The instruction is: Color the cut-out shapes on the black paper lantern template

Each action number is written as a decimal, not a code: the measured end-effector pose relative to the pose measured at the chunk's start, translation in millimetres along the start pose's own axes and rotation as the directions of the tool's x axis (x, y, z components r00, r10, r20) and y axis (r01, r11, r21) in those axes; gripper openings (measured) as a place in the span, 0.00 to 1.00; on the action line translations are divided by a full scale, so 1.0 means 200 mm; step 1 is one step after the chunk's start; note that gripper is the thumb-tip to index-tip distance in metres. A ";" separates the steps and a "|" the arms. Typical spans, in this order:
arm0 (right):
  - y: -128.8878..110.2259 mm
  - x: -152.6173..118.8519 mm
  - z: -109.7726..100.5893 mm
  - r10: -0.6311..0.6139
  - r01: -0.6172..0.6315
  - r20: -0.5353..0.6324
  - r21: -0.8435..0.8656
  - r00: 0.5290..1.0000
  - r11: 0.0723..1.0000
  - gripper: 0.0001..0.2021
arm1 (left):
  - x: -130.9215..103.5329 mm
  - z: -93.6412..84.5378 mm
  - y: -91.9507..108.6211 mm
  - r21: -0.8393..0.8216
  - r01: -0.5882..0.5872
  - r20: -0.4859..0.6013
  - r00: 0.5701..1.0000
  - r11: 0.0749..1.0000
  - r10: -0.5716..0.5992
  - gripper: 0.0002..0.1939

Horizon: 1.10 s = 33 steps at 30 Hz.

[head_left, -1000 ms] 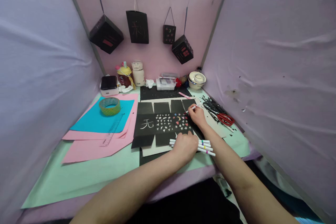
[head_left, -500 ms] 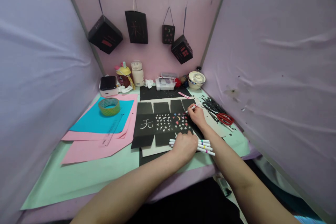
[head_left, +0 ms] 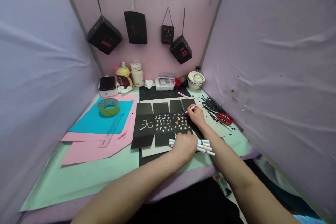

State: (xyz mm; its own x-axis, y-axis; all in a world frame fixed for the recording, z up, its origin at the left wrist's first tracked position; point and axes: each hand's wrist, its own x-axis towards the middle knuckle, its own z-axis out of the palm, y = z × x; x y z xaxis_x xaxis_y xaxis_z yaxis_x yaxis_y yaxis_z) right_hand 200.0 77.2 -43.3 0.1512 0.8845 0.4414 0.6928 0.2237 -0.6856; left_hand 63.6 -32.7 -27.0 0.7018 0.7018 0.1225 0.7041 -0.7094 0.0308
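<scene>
Several white marker pens (head_left: pixel 205 148) with coloured bands are wrapped in my left hand (head_left: pixel 185 146), which rests on the lower edge of the black card (head_left: pixel 145 132). The card has flaps and lies flat, with a cut character at its left, rows of small triangles in the middle, and a moon, hearts and stars at the right. Some of those shapes are coloured red, blue and yellow. My right hand (head_left: pixel 196 114) pinches a white pen (head_left: pixel 194 106), its tip at the card's upper right shapes.
Left are pink sheets (head_left: pixel 86 152), a blue sheet (head_left: pixel 89 120), a tape roll (head_left: pixel 108 107) and a clear ruler (head_left: pixel 112 131). Red-handled scissors (head_left: pixel 225 119) lie right among black scraps. Bottles (head_left: pixel 137 76), a plastic box (head_left: pixel 165 84) and bowls (head_left: pixel 195 80) stand behind. Black lanterns (head_left: pixel 104 35) hang above.
The view has shifted very slightly. Both hands keep nearly the same places and still hold their pens.
</scene>
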 end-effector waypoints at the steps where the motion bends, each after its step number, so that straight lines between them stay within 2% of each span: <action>1: 0.00 0.00 0.00 -0.002 0.002 -0.002 -0.003 1.000 1.000 0.10 | 0.00 0.00 0.00 0.000 -0.001 0.003 1.000 1.000 0.001 0.07; 26: 0.00 0.00 0.00 0.006 -0.006 -0.005 -0.028 1.000 1.000 0.11 | -0.01 -0.02 0.00 -0.010 -0.004 0.024 1.000 1.000 0.004 0.09; 33: 0.02 0.01 0.01 0.002 -0.005 -0.049 -0.076 0.999 0.997 0.11 | 0.00 -0.02 0.00 -0.015 -0.004 0.017 1.000 1.000 0.004 0.08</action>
State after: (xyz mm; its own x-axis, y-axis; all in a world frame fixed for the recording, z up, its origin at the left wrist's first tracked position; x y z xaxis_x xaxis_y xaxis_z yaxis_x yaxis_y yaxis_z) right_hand 201.8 79.8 -45.5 0.1868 0.8637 0.4682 0.7434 0.1873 -0.6421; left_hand 62.2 -33.3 -22.9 0.7064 0.6999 0.1054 0.6996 -0.7130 0.0456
